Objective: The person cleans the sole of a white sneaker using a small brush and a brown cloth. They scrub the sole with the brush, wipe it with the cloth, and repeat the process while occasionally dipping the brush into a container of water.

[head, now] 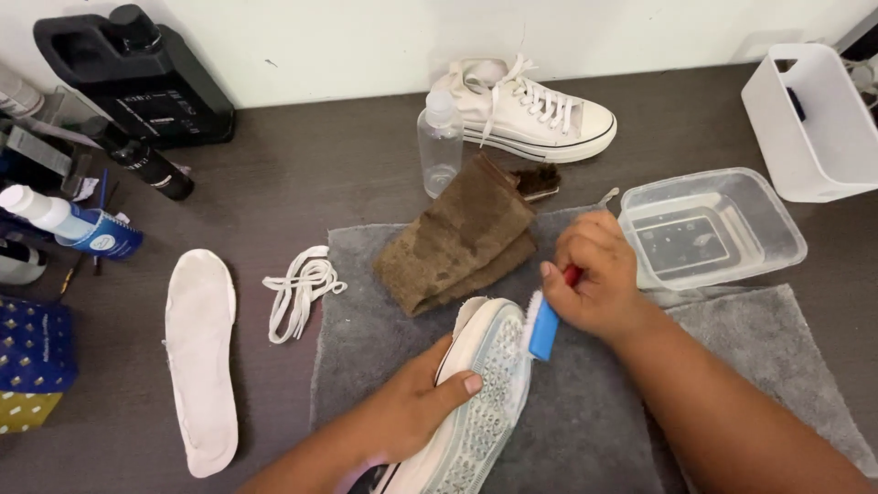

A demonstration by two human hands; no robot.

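— Two shoes, is it?
— Two: one upturned shoe [480, 393] on the grey towel [585, 430], one laced shoe [535, 110] beyond the towel by the white wall. One insole [201, 361] and one lace bundle [302, 288] left of the towel, on a dark table [302, 174].
— Which way does it lie?
— Sole up, long axis running from the near edge away, toe farthest. Left hand [412, 407] clasps its side; right hand [594, 274] is closed around a blue brush [542, 325] — bristles on the sole's rim.

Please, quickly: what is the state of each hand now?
Left hand: closed on the shoe, sole up.
Right hand: closed on the brush, bristles at the sole's edge.
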